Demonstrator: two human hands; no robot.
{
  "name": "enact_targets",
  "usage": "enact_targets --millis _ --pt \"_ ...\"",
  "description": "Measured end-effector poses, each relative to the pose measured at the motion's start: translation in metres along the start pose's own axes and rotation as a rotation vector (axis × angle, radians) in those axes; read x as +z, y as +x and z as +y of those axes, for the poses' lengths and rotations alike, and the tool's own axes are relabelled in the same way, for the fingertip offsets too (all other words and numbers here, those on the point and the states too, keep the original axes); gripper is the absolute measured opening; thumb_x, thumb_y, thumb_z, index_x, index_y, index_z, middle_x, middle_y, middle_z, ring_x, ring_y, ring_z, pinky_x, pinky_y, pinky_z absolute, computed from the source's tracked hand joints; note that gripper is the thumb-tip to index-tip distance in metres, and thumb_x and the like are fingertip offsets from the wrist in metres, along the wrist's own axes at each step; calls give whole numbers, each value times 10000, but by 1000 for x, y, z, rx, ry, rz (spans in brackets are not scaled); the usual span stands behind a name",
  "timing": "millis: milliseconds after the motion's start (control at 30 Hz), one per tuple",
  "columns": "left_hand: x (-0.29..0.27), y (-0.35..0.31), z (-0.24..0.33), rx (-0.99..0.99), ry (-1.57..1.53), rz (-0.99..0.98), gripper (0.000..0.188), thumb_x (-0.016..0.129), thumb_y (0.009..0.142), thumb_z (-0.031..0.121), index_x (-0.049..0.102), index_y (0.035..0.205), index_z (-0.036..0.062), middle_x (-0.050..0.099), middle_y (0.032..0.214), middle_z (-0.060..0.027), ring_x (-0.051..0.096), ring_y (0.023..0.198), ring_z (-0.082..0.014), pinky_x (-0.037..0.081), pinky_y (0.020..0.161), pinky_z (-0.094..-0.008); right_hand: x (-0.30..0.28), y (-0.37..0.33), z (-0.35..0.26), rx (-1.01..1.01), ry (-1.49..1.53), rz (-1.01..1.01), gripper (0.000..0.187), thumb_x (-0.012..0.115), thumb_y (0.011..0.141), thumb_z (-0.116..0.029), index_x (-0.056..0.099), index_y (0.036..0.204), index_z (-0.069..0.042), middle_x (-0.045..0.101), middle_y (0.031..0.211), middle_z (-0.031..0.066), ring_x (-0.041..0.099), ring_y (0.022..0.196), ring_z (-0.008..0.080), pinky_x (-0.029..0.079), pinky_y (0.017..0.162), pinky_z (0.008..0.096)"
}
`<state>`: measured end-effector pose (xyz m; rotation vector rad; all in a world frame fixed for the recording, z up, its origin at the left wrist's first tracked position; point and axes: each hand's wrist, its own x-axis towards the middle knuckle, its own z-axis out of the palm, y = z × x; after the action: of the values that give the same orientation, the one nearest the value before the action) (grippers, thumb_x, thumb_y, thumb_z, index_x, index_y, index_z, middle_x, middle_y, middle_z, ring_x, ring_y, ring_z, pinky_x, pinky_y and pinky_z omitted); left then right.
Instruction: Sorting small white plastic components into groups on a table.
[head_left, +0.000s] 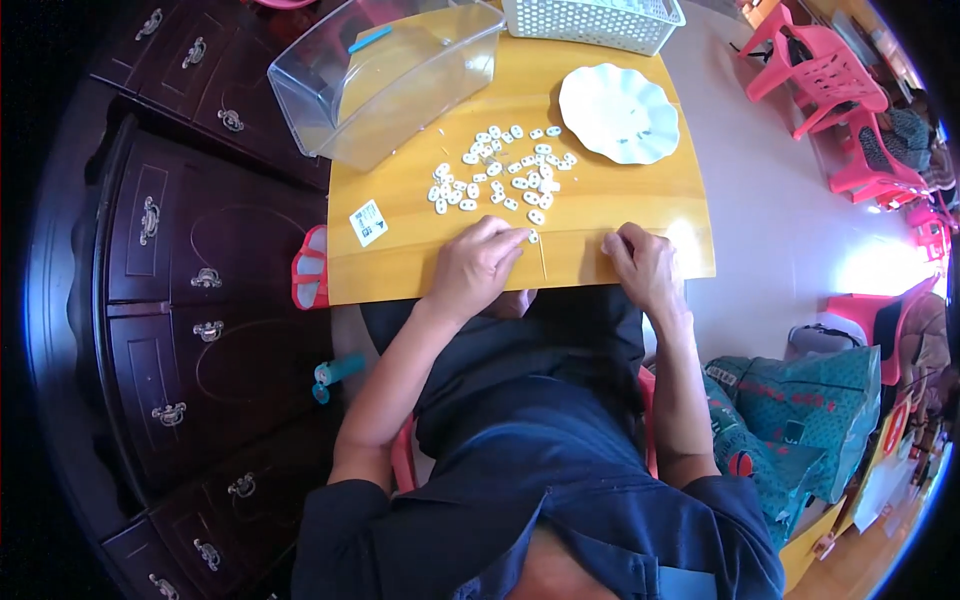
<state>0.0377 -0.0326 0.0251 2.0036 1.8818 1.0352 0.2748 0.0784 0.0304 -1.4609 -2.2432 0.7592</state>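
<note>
Small white oval pieces [473, 190], each with two dark spots like holes, lie scattered over the middle of the wooden table [390, 270]. Between the thumb and forefinger of my left hand [475, 265], near the front edge, is one such white piece [533, 237]. A thin yellowish strip [543, 258] runs down the tabletop beside that piece; whether it is attached to it, I cannot tell. My right hand [645, 265] rests near the right front edge, fingers curled and thumb pressed against them. Anything in its grip is too small to make out.
A clear plastic bin [400, 110] stands at the back left, a white scalloped plate [620, 115] at the back right. Behind it is a white perforated basket [590, 28]. A printed card [368, 223] lies at left. Dark drawers [230, 230] flank the table; green bags [800, 410] stand right.
</note>
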Motion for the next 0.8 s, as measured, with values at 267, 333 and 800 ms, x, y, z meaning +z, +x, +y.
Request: enact_targets --millis 267,333,800 --pt "8 10 -1 55 106 -21 136 697 862 131 741 983 86 610 858 -64 672 813 -258 559 686 -403 0 20 4 61 -151 -24 382 613 953 -363 749 901 -10 708 829 260 702 779 432 563 756 511" --pt "7 6 -4 45 117 -24 103 696 860 135 731 941 84 608 858 -65 671 810 -257 559 684 -406 3 19 4 77 -183 3 399 610 960 -381 756 915 -13 723 834 244 714 770 408 568 756 501" --pt "2 -5 31 -68 -307 6 119 661 919 115 673 884 2 648 820 -166 652 755 -376 515 657 -446 47 -41 -45 -445 355 260 164 718 876 -7 654 1022 -43 677 881 140 687 722 303 546 632 384"
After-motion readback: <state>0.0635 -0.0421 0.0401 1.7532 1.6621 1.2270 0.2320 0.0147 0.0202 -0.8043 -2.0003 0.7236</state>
